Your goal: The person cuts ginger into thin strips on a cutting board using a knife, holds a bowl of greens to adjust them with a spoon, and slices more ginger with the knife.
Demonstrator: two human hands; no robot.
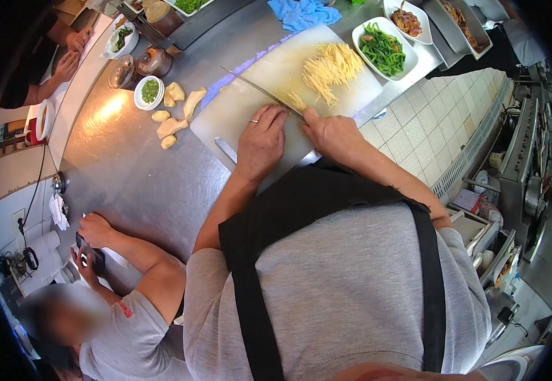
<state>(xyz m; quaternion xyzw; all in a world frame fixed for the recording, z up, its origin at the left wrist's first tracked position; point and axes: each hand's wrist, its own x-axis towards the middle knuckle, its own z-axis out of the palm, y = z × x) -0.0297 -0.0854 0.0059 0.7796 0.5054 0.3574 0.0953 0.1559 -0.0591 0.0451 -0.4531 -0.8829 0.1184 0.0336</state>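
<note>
My right hand point(334, 134) is closed around the handle of a kitchen knife point(257, 89), whose blade points to the far left across the white cutting board point(215, 114). Beside the blade, my left hand point(263, 138), with a ring on it, presses its curled fingers down on the board. What lies under those fingertips is hidden. On the far side of the knife is a heap of thin pale yellow strips point(333, 66), with a few loose strips point(297, 101) close to the blade. A slim silvery strip point(226, 149) lies at the board's near left edge.
Peeled ginger pieces point(173, 127) lie left of the board, near a small bowl of chopped greens point(149, 92) and jars point(154, 61). A blue cloth point(301, 14) and a dish of leafy greens point(383, 51) stand beyond. At lower left, a person point(130, 324) holds a phone.
</note>
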